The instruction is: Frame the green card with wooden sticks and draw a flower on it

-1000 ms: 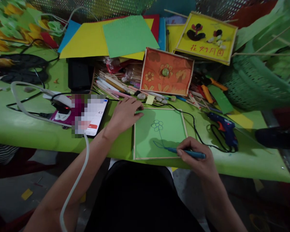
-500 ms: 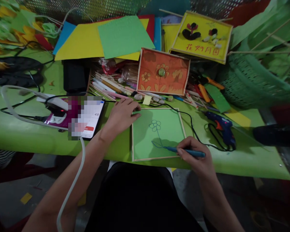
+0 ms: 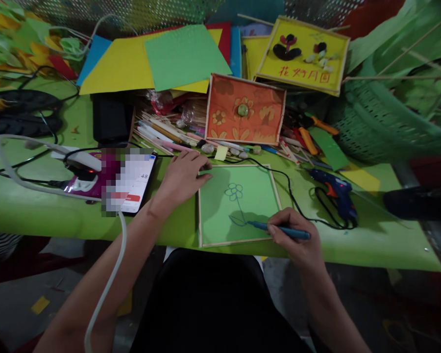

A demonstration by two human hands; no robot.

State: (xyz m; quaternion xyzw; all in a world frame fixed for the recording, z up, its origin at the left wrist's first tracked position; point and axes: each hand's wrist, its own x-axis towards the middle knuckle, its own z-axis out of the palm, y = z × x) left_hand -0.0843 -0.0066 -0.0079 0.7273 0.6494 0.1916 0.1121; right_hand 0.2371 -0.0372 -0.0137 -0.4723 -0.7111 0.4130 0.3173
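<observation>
In front of me lies a green sheet (image 3: 220,225) edged with thin wooden strips. A drawn flower (image 3: 234,191) with a stem and one leaf outline shows on it. My right hand (image 3: 296,235) grips a blue marker pen (image 3: 259,225), whose tip meets the sheet at the stem's lower end. My left hand (image 3: 183,174) lies flat, fingers apart, at the sheet's upper left corner. Left of that hand is a phone (image 3: 135,184) with a lit screen, partly blurred out.
A glue gun (image 3: 334,193) with a black cord lies right of the sheet. Behind stand an orange framed picture (image 3: 245,128), a yellow framed picture (image 3: 305,73), coloured paper (image 3: 121,68), and pens with sticks (image 3: 161,132). A green basket (image 3: 378,122) sits at the right.
The view has shifted very slightly. My right hand still holds the marker at nearly the same spot by the stem's end; the drawing looks almost unchanged. My left hand stays put.
</observation>
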